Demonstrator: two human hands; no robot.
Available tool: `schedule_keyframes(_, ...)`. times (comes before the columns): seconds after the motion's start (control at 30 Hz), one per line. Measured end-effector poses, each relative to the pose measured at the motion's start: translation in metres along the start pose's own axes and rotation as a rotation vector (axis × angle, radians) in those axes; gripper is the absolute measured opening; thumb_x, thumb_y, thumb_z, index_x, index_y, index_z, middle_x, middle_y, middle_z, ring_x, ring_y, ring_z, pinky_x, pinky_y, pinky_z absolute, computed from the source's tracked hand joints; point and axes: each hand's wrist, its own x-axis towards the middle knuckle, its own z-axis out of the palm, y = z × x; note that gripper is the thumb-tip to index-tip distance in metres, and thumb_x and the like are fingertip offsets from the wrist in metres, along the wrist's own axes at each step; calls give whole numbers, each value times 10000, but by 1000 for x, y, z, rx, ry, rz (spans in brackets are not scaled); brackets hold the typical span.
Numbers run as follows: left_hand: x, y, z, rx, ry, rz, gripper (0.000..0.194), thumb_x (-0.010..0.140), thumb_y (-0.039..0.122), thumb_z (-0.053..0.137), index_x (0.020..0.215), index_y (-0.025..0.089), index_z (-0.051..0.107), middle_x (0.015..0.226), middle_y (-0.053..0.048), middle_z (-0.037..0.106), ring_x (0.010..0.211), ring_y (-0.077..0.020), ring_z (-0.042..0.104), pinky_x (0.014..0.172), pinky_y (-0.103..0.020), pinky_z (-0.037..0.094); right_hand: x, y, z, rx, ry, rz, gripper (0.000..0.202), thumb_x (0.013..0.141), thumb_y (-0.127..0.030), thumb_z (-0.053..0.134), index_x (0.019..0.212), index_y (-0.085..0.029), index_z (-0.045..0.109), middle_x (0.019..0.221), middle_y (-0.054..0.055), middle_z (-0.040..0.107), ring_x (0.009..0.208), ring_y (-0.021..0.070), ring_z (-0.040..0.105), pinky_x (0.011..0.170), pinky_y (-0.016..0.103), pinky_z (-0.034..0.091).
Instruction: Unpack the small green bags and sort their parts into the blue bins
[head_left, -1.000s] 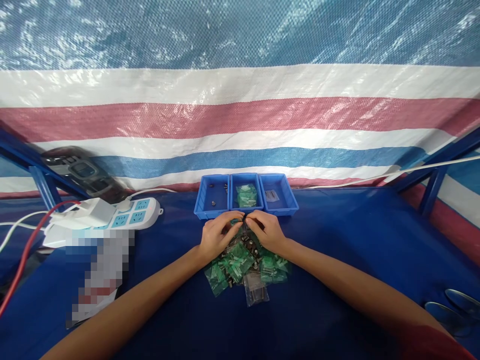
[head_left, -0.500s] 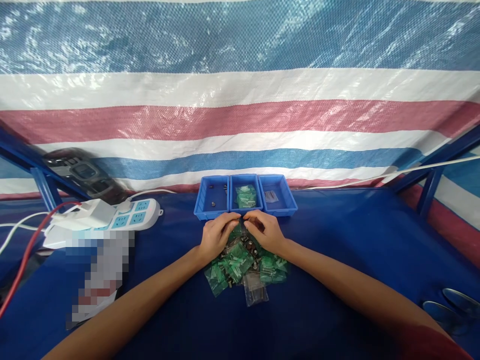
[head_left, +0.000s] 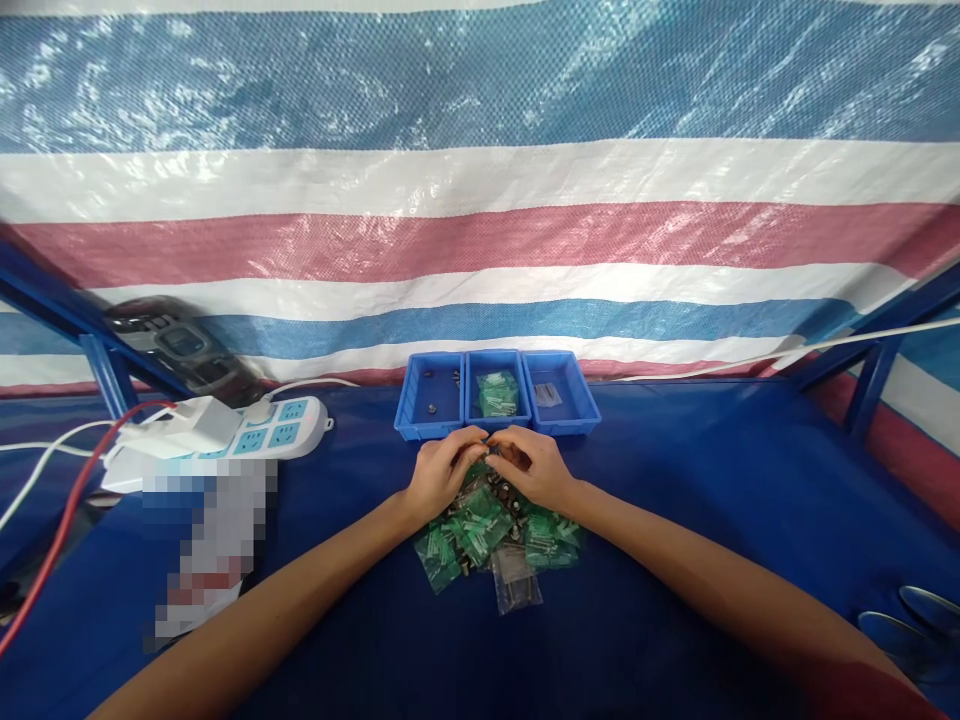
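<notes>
My left hand (head_left: 441,473) and my right hand (head_left: 537,468) meet just in front of the blue trays, fingers pinched around something small and dark that I cannot make out. Below them lies a pile of green plastic bags (head_left: 480,525) with pale pieces inside, mixed with loose dark and metal parts (head_left: 514,507). A clear bag (head_left: 517,590) rests at the pile's near edge. Small parts sit in the left tray (head_left: 411,408), green bags in the middle tray (head_left: 472,413), and a small clear bag in the right tray (head_left: 583,405).
A white power strip (head_left: 304,440) with plugs and cables is at the left, beside a blurred packet (head_left: 225,530). Behind it sits a dark plastic-wrapped object (head_left: 184,345). Glasses (head_left: 892,632) lie at the right edge. A striped sheet (head_left: 480,240) hangs behind the blue table (head_left: 675,440).
My fingertips have come together, closing the small gap between my hands. The whole view has shifted slightly, with the things on the table appearing a little further right.
</notes>
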Motion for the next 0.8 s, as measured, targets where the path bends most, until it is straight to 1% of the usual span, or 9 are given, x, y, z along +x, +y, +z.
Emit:
schedule_keyframes(0.13, 2, 3, -2, -6, -10, -6, 194, 910, 278, 470, 1057, 186, 557, 865, -40, 695, 738, -136, 678, 663, -217, 528, 0, -1, 0, -2, 33, 35, 237, 904, -388, 477, 965, -178, 571, 667, 12, 546, 542, 122, 488, 509, 235, 405)
schedule_keyframes(0.3, 8, 8, -4, -12, -21, 33, 186, 913, 216, 454, 1035, 177, 589, 932, -67, 677, 860, -151, 652, 760, -261, 531, 1, -4, -3, 5, 95, 67, 207, 910, -345, 468, 944, -172, 576, 636, 7, 539, 521, 119, 484, 513, 238, 404)
schedule_keyframes(0.43, 9, 9, -3, -35, -4, 54, 172, 902, 227, 479, 999, 184, 614, 921, -66, 677, 879, -166, 642, 749, -282, 536, 2, -6, -3, -2, 105, 61, 235, 925, -356, 433, 937, -172, 579, 631, 15, 552, 510, 122, 488, 504, 241, 409)
schedule_keyframes(0.6, 8, 9, -3, -14, 22, 79, 139, 886, 231, 513, 955, 175, 620, 892, -64, 677, 865, -163, 637, 752, -282, 531, 3, -5, -2, -26, 74, 17, 242, 937, -338, 412, 886, -173, 581, 661, 26, 569, 549, 130, 510, 535, 248, 422)
schedule_keyframes(0.63, 8, 9, -4, -6, 23, 73, 133, 882, 231, 518, 950, 174, 618, 898, -64, 676, 844, -159, 637, 740, -277, 531, 3, -4, -2, -25, 70, 5, 245, 940, -330, 405, 868, -175, 581, 668, 30, 570, 561, 133, 514, 547, 252, 424)
schedule_keyframes(0.7, 7, 10, -5, 0, 30, 35, 120, 872, 235, 533, 943, 177, 611, 935, -63, 674, 734, -130, 631, 676, -250, 527, 3, -3, -1, -19, 63, -3, 245, 942, -313, 401, 841, -178, 579, 676, 33, 568, 580, 137, 517, 565, 257, 424)
schedule_keyframes(0.8, 5, 11, -6, -8, 74, -59, 120, 864, 247, 545, 946, 187, 608, 958, -48, 680, 561, -75, 576, 581, -210, 495, 3, -3, -1, -14, 56, 12, 230, 938, -295, 412, 836, -177, 581, 677, 30, 561, 582, 135, 508, 569, 254, 418)
